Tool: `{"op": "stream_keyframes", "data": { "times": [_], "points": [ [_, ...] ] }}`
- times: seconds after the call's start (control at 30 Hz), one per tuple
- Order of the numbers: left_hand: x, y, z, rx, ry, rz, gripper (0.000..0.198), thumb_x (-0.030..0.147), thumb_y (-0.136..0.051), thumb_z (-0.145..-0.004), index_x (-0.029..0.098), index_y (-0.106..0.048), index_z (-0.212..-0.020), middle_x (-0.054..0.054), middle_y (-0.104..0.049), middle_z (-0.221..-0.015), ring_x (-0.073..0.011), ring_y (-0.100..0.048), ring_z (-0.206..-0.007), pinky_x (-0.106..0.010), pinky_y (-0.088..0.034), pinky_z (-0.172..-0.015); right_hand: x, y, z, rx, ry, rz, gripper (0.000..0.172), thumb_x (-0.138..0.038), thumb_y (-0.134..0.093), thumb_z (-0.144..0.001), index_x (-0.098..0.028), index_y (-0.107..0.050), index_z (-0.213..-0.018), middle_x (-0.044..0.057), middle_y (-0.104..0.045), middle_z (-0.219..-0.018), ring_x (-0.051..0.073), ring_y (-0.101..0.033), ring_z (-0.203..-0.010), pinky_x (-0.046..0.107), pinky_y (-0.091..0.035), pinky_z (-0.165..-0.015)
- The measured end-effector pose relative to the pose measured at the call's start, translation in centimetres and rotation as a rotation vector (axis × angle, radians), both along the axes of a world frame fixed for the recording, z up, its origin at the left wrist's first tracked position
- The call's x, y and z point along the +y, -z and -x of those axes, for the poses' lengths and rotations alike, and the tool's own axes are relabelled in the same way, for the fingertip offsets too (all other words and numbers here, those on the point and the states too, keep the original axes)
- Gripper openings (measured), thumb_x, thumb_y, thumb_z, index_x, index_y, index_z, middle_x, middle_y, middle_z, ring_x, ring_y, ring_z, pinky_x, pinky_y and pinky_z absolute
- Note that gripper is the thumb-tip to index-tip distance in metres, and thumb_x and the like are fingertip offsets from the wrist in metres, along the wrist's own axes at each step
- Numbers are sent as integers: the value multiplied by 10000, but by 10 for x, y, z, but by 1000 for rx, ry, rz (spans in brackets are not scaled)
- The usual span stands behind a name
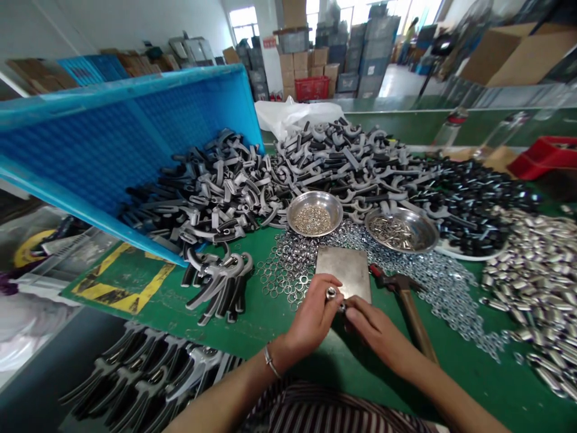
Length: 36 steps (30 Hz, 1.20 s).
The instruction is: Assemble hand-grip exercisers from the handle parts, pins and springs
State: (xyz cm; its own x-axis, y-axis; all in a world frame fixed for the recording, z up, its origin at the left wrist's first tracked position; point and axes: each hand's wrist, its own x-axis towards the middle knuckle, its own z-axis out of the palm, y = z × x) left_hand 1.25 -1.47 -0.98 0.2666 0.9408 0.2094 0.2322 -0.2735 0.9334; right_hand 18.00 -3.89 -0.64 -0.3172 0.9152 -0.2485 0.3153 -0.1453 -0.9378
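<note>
Above the near edge of a flat metal plate, my two hands meet. My left hand is closed around a small shiny metal sleeve, whose round end shows at the thumb and forefinger. Fingertips of my right hand are pinched together just beside it, at a small metal piece that is mostly hidden. To the right of the plate lies a hammer with a wooden handle. Behind the plate stand a steel dish of small brass-coloured rings and a steel dish of small pins.
A tipped blue crate spills grey-and-black handles across the green table. Loose metal rings, nuts and silver sleeves lie in heaps. Assembled handles sit left; more lie lower. A red bin stands right.
</note>
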Motion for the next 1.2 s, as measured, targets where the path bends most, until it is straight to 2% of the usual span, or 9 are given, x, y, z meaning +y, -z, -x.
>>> {"op": "stream_keyframes", "data": {
  "times": [0.1,0.23,0.4,0.6,0.73,0.83,0.93,1.1,1.2],
  "points": [
    [-2,3,-3,-33,-73,72,199,321,-395,-1015,195,-548,-1007,-68,-568,-1009,-188,-576,-956,-328,-474,-881,-2,2,-2,-2,96,-84,457,-671,-573,-857,-215,-557,-826,13,-571,-733,144,-501,-606,249,-405,-553],
    [-7,6,-4,26,54,-130,134,290,-460,-990,189,-542,-959,-91,-559,-1063,-197,-559,-1016,-338,-450,-927,-6,4,-4,180,-108,223,630,-670,-127,-979,-213,-522,-800,-70,-393,-483,105,-283,-354,247,-326,-402],
    [-8,12,-12,19,-157,79,204,326,-381,-1022,189,-521,-964,-58,-561,-935,-181,-550,-892,-331,-457,-851,-7,6,-7,-151,81,-221,430,-645,-561,-870,-217,-559,-838,65,-608,-824,198,-564,-739,295,-446,-648],
    [-7,17,-6,100,-17,-128,156,271,-421,-1000,191,-523,-914,-68,-543,-961,-190,-534,-936,-326,-441,-873,-13,8,2,127,-64,167,522,-619,-209,-999,-227,-507,-829,-40,-478,-554,119,-369,-393,246,-345,-406],
    [-9,18,-4,85,-122,-70,157,267,-392,-1013,191,-519,-962,-61,-540,-954,-185,-540,-919,-319,-443,-861,-15,4,4,4,82,-83,440,-644,-506,-905,-220,-537,-794,30,-595,-727,153,-534,-613,245,-391,-526],
    [-6,12,-7,125,-83,-122,154,260,-394,-1008,191,-519,-950,-62,-544,-963,-185,-541,-919,-318,-444,-866,-17,9,5,202,82,97,464,-656,-405,-942,-225,-503,-804,-27,-513,-613,118,-435,-476,226,-325,-437],
    [14,3,-13,290,77,-161,169,285,-394,-1007,189,-524,-957,-72,-558,-977,-196,-559,-912,-329,-457,-864,-12,17,2,319,40,285,527,-661,-236,-977,-221,-501,-857,-62,-463,-543,99,-314,-362,224,-269,-368],
    [82,3,-33,803,322,-305,211,296,-447,-977,148,-594,-946,-114,-594,-1017,-262,-558,-1004,-420,-427,-949,-2,16,-28,-260,58,-169,317,-485,-439,-981,-207,-587,-935,77,-696,-830,227,-664,-776,329,-488,-717],
    [117,0,-46,944,402,-341,240,370,-596,-895,136,-635,-935,-130,-608,-1021,-299,-556,-1013,-463,-429,-937,-20,16,-59,-354,43,-207,276,-409,-420,-1002,-224,-624,-1025,104,-734,-993,262,-696,-904,387,-502,-843]
  ]
}}
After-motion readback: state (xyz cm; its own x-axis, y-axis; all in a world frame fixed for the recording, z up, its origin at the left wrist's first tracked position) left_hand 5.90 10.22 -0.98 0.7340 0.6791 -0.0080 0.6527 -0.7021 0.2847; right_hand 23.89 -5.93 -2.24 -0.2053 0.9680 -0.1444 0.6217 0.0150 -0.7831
